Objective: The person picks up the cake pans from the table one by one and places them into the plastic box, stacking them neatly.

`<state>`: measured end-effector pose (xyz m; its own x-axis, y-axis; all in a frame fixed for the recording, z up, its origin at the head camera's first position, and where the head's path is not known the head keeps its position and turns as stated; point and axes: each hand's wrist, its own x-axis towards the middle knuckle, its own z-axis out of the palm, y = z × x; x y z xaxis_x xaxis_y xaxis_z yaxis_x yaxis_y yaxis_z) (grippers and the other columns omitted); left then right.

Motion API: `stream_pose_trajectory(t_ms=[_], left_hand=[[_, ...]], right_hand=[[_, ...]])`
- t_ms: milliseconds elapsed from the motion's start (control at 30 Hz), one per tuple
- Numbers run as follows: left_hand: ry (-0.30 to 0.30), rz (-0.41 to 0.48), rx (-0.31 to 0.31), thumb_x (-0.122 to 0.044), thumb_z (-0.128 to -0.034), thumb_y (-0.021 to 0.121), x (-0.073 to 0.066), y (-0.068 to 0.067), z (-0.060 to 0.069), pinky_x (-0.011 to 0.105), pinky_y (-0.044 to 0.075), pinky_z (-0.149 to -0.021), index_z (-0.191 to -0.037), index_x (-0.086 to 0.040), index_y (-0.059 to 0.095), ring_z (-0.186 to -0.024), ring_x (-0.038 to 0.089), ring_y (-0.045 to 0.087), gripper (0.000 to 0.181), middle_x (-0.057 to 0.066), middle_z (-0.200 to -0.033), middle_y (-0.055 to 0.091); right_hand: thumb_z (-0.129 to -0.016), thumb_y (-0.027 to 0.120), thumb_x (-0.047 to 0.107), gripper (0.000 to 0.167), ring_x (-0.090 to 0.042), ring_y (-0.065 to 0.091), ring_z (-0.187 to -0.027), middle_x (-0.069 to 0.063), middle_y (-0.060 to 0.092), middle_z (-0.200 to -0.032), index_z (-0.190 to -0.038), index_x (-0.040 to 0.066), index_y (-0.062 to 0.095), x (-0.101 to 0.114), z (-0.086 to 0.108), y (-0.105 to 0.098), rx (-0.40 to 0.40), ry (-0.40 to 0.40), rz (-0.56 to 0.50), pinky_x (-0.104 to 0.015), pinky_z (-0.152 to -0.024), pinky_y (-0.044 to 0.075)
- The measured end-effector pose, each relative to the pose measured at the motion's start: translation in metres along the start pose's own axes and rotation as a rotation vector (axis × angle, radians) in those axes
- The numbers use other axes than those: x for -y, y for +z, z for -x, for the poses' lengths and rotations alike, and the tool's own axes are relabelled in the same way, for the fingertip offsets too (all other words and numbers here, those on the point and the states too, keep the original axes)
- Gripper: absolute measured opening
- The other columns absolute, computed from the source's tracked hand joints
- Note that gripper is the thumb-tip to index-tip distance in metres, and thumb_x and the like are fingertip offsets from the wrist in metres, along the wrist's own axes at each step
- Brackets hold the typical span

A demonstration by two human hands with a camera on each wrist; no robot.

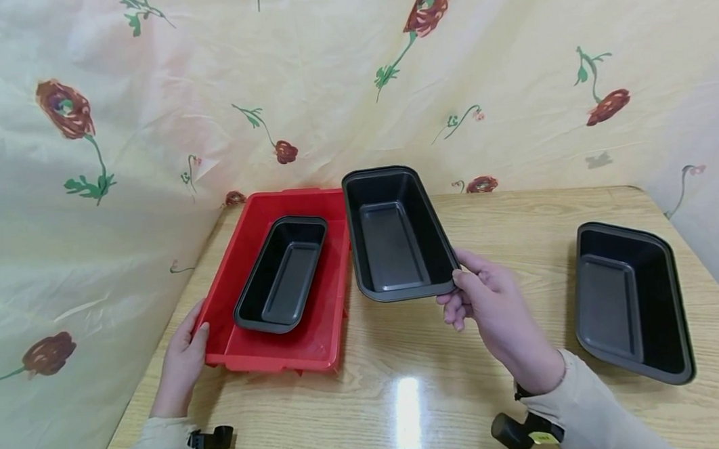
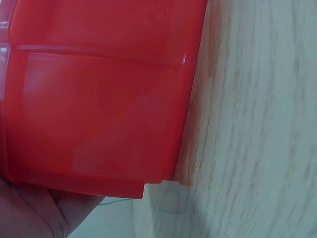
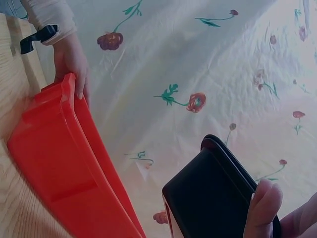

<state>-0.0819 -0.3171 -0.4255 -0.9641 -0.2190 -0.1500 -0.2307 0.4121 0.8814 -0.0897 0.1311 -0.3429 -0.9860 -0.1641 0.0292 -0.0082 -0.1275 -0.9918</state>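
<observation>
A red tray (image 1: pixel 218 327) stands at the left of the table, a black loaf pan (image 1: pixel 290 272) lying in it at a slant. My left hand (image 1: pixel 182 359) grips the tray's near left corner; the left wrist view has the red wall (image 2: pixel 99 114) filling much of it. Beside the tray's right edge, a second black pan (image 1: pixel 394 243) is held up by my right hand (image 1: pixel 498 309), thumb on the rim at its near right corner. In the right wrist view this pan (image 3: pixel 208 198) shows its dark outer side, with fingers (image 3: pixel 265 206) at its rim.
A third black pan (image 1: pixel 632 302) sits on the wooden table (image 1: pixel 442 396) at the right. Flower-patterned cloth (image 1: pixel 327 70) hangs behind the table and along its left side.
</observation>
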Motion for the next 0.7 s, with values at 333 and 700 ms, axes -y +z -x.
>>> stream_pose_trajectory(t_ms=[333, 700], left_hand=[[-0.007, -0.003, -0.002, -0.024, -0.1066, 0.035, 0.0, 0.0, 0.001, 0.023, 0.049, -0.081, -0.157, -0.023, 0.02, -0.125, 0.039, 0.044, 0.053, 0.02, -0.154, 0.03], [0.002, -0.009, -0.013, -0.023, -0.1064, 0.036, 0.001, 0.001, -0.001, 0.025, 0.049, -0.085, -0.157, -0.022, 0.02, -0.126, 0.038, 0.044, 0.053, 0.019, -0.154, 0.031]], right_hand=[[-0.103, 0.035, 0.004, 0.046, -0.013, 0.06, -0.053, -0.007, 0.066, -0.072, -0.147, -0.006, 0.033, -0.001, -0.009, 0.013, 0.009, 0.026, 0.002, -0.025, -0.047, 0.049], [-0.101, 0.035, 0.003, 0.045, -0.013, 0.059, -0.053, -0.013, 0.065, -0.074, -0.145, -0.002, 0.039, -0.004, -0.02, 0.029, 0.053, 0.041, -0.01, -0.026, -0.046, 0.049]])
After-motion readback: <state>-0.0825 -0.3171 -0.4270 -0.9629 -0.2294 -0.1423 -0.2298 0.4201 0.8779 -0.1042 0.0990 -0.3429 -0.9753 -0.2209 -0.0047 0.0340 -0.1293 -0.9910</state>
